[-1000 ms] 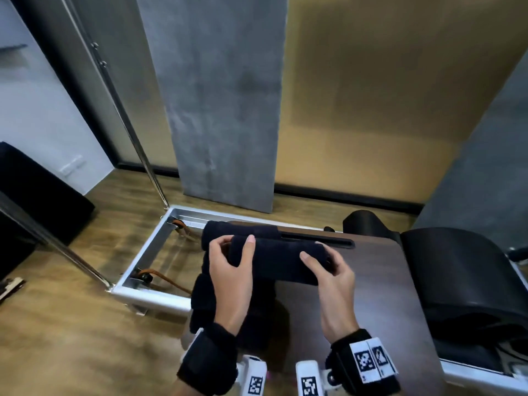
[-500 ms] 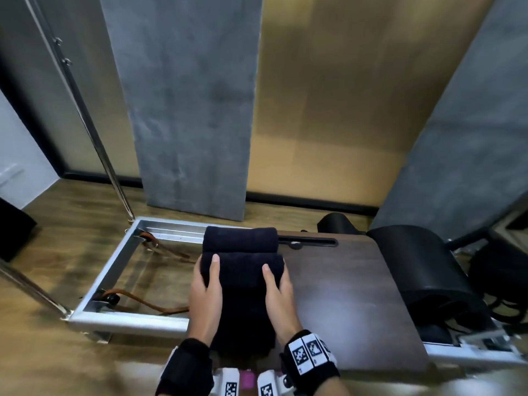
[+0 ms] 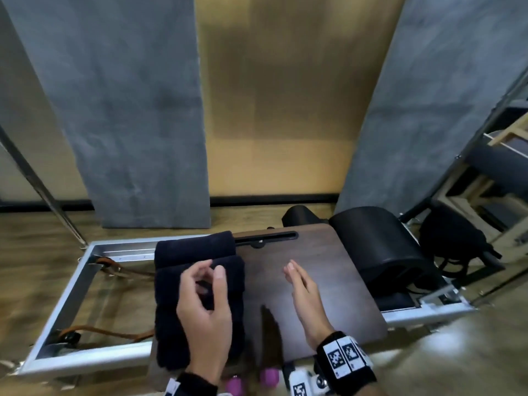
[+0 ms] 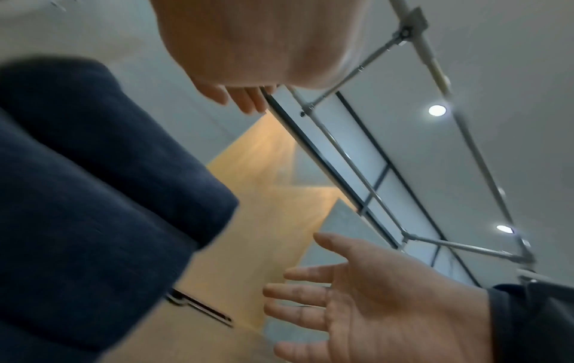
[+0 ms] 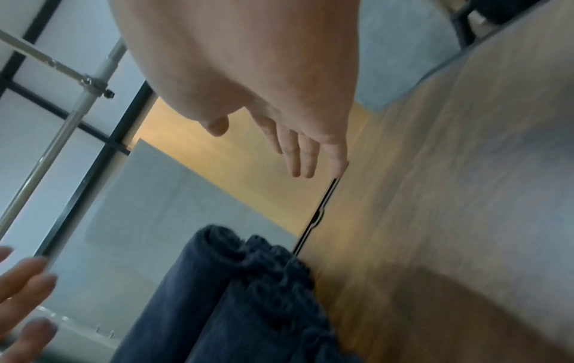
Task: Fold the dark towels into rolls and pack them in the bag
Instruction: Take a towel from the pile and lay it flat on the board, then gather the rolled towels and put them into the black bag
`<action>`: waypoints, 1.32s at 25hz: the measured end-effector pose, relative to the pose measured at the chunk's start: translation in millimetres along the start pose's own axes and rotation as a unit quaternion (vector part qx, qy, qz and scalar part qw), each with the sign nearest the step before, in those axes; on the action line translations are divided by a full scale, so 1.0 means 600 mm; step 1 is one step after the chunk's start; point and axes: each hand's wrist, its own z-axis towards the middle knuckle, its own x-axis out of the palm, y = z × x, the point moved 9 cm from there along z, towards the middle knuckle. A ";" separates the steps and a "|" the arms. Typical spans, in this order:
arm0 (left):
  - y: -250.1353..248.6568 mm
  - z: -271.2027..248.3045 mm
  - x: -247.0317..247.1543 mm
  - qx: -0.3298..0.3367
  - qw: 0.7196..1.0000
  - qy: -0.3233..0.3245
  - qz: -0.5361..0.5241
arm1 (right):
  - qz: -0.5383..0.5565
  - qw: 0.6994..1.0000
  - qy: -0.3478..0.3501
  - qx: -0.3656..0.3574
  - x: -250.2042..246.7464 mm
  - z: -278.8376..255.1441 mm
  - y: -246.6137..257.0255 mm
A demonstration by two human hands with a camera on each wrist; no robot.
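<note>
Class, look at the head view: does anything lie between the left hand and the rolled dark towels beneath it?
Nothing visible does. The left hand hovers directly over the rolled dark towels on the wooden board, fingers loosely curled and holding nothing. The right hand is off to the side, over bare board.

A dark wooden board (image 3: 328,281) with a narrow slot (image 3: 268,236) along its far edge is laid across a silver metal frame (image 3: 71,292) at the lower centre. Brown leather straps (image 3: 114,334) are seen inside the frame at lower left. A black padded roll (image 3: 383,247) is set at the right. Grey panels (image 3: 137,110) are leaned against the tan wall (image 3: 274,110).
</note>
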 end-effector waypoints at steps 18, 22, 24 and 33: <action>-0.159 -0.572 0.818 -0.128 0.778 0.613 0.045 | 0.070 0.977 -0.177 0.092 -0.847 -0.127 -0.146; -0.188 -0.633 0.924 -0.137 0.765 0.627 0.051 | 0.060 0.972 -0.199 0.105 -0.985 -0.107 -0.172; -0.188 -0.646 0.973 -0.142 0.764 0.628 0.052 | 0.066 0.970 -0.207 0.110 -1.033 -0.082 -0.183; -0.104 -0.646 1.280 -0.174 0.768 0.616 0.028 | 0.059 0.964 -0.210 0.151 -1.223 0.123 -0.189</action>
